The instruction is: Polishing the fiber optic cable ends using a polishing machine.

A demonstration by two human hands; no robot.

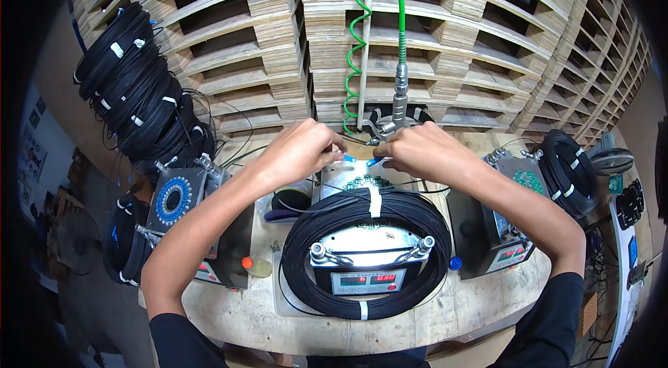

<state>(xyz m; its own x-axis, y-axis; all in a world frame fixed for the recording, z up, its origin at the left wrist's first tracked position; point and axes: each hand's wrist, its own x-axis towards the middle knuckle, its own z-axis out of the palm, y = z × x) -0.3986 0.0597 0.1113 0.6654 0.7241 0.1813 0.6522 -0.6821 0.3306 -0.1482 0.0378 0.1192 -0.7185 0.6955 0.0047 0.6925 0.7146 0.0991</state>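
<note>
Above the far side of the middle machine, my left hand (303,151) pinches a small blue piece (350,158), with its tip pointing right. Facing it across a narrow gap, my right hand (421,151) pinches another small blue piece (374,161); both look like cable-end connectors or caps, too small to tell which. A black cable coil (296,250), bound with white tape, hangs around the machine (376,237). The machine's front has a lit red display (367,280). Green-rimmed fittings (365,181) sit on the metal plate behind the coil.
Similar machines stand left (174,201) and right (527,181). Tall stacked black coils (139,100) rise at left. A metal nozzle on a green hose (401,83) hangs just behind my hands. An orange-capped bottle (257,266) and a blue-capped one (456,263) flank the coil. Wooden pallets (323,34) stand behind.
</note>
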